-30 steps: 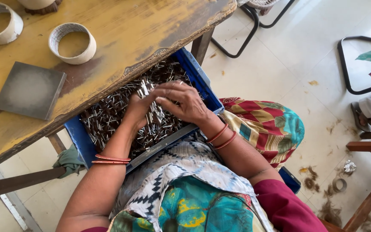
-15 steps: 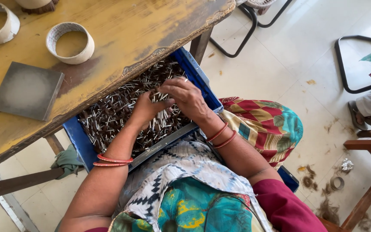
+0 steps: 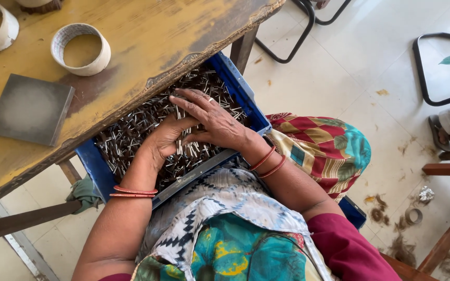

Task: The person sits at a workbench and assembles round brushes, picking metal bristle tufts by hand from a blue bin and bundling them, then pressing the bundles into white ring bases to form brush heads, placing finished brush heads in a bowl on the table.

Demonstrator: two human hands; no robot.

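While my right hand (image 3: pixel 214 122) has flattened open over the pins (image 3: pixel 131 130), my left hand (image 3: pixel 165 138) stays cupped around a bunch.

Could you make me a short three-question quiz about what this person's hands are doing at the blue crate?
1. True or false: both hands rest in the blue crate of small metal pins.
2. Which lies on the wooden table? A) a grey square slab B) a hammer C) a bottle
3. Which hand lies over the other?

Key:
1. True: the left hand and right hand are both among the pins.
2. A, the grey square slab, beside a white ring.
3. The right hand.
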